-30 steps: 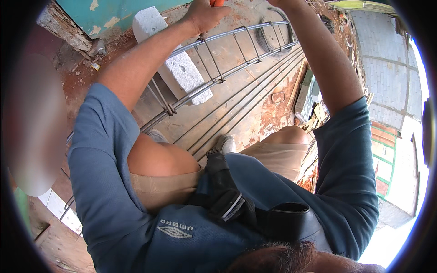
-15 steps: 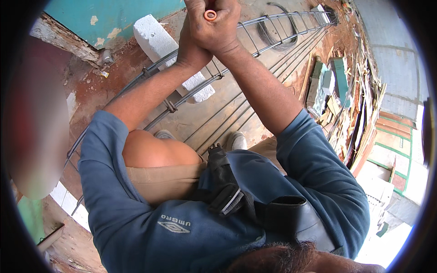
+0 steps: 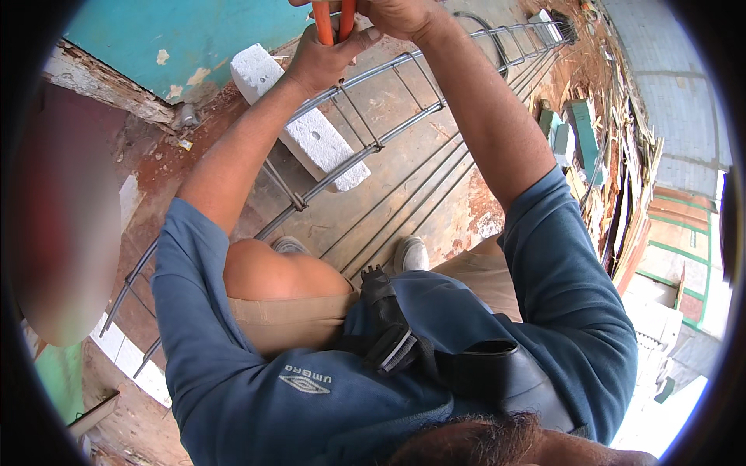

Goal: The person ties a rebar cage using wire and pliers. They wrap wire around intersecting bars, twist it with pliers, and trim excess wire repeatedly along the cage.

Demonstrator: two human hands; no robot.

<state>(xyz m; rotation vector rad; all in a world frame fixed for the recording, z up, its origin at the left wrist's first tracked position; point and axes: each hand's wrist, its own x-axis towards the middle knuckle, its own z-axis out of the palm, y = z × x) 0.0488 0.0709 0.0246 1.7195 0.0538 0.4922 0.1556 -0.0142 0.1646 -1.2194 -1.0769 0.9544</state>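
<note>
Two hands (image 3: 365,35) around upright orange-handled pliers (image 3: 334,22) above rebar cage (image 3: 388,128).

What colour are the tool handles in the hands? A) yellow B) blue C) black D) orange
D: the tool handles gripped between the left hand and right hand are orange, held just above the rebar cage.

Bright daylight, glare lower right, blurred smudge at left, fisheye-bent edges.
</note>
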